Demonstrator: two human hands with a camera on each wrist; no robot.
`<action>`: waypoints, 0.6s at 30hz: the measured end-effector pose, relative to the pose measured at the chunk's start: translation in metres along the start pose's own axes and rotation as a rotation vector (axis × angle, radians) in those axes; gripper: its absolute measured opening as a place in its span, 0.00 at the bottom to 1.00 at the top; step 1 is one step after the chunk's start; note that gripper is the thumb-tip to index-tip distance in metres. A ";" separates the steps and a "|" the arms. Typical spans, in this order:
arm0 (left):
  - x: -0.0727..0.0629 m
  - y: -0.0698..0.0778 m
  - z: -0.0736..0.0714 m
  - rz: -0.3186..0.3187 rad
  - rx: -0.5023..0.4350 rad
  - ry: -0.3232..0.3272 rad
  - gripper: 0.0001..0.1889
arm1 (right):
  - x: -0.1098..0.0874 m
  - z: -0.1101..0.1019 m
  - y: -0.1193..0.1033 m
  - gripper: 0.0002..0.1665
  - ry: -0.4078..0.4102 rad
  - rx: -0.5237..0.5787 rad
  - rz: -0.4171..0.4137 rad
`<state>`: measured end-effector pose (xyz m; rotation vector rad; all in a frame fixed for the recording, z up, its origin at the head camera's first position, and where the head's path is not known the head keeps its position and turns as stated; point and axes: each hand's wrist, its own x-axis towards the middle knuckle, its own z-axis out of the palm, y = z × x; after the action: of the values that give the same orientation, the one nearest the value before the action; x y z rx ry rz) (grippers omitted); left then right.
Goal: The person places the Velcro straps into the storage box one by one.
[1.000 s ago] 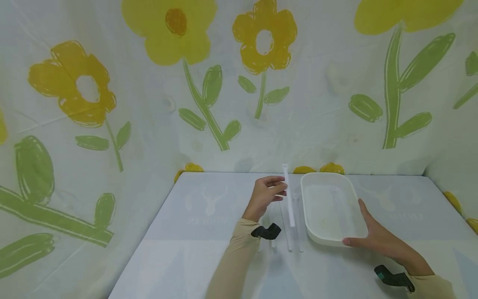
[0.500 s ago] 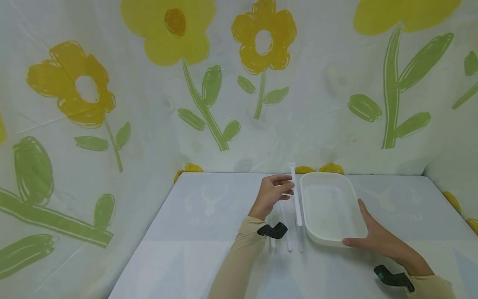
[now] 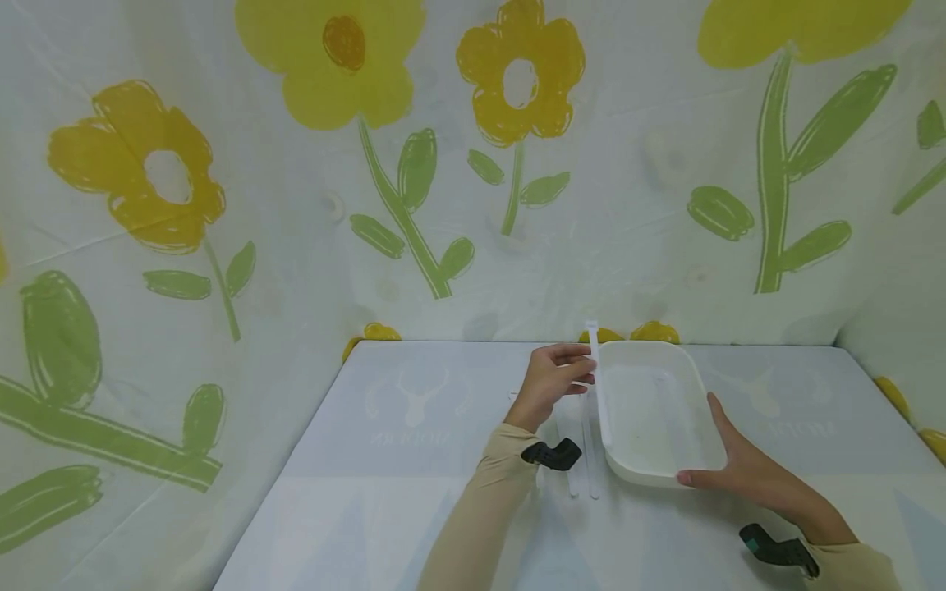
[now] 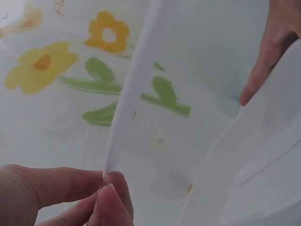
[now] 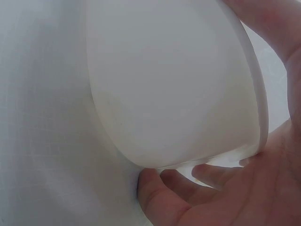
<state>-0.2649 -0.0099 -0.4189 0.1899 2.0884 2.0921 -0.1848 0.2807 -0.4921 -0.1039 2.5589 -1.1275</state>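
While my right hand [image 3: 746, 461] clasps the white box [image 3: 643, 478] at its near right corner, my left hand [image 3: 553, 379] has its grip pinched on the white strip [image 4: 128, 99], up at the box's left side, long axis roughly along it. Box lies right of that grip; can't tell if strip touches it.
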 end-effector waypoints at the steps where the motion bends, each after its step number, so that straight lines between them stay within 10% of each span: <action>1: 0.000 0.000 0.001 0.000 0.001 -0.002 0.13 | 0.000 0.000 0.000 0.84 0.000 -0.001 0.000; 18: 0.005 -0.001 0.021 -0.006 -0.013 -0.033 0.13 | -0.001 -0.001 0.001 0.84 -0.009 0.003 0.000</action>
<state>-0.2652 0.0122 -0.4197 0.2148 2.0536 2.0836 -0.1843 0.2819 -0.4919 -0.1084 2.5494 -1.1279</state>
